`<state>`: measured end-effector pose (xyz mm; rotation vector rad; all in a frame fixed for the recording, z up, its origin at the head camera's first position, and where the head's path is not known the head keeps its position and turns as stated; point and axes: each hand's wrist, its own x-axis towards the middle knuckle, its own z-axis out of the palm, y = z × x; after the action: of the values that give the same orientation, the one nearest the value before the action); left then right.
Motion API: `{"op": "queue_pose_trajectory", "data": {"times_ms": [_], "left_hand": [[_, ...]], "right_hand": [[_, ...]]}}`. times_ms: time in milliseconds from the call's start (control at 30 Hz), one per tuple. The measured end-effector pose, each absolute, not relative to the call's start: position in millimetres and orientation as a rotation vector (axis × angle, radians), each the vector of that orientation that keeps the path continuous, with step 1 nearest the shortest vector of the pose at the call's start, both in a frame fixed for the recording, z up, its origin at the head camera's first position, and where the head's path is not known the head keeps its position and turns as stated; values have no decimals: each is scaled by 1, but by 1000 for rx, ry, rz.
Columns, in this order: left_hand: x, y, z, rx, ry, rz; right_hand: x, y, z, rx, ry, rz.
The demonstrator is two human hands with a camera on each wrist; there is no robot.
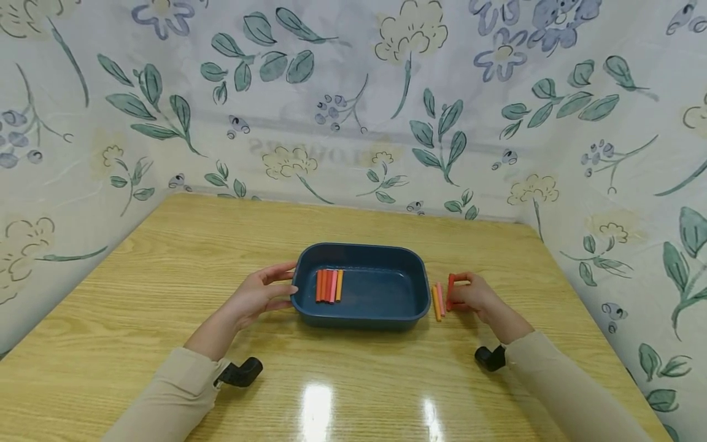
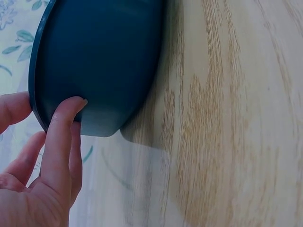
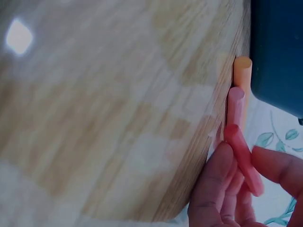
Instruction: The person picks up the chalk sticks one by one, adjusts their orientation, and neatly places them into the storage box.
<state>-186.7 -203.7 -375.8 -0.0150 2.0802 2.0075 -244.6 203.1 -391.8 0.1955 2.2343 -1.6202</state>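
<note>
Right hand [image 3: 236,189] pinching a red stick [image 3: 242,158], left hand [image 2: 42,165] spread against the tray [image 2: 99,61] wall; tray's sticks [image 1: 329,285] only overhead.

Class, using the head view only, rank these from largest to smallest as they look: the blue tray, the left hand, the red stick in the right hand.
1. Blue tray
2. Left hand
3. Red stick, pinched by the right hand

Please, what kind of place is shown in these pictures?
Probably a small staged tabletop set-up, not a lived-in room: a wooden table enclosed on three sides by a floral cloth backdrop, with only a blue tray and some coloured sticks on it.
</note>
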Motion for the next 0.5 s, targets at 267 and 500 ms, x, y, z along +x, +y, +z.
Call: {"op": "queue_pose_trajectory", "data": {"times_ms": [267,500], "left_hand": [[-188,-203,-376,-8,2070,2021],[-187,-204,-376,-11,2079,2009]], "right_hand": [[-245,204,-385,274,2128,-1793],[-247,197,-373,215,2045,-1851]]}}
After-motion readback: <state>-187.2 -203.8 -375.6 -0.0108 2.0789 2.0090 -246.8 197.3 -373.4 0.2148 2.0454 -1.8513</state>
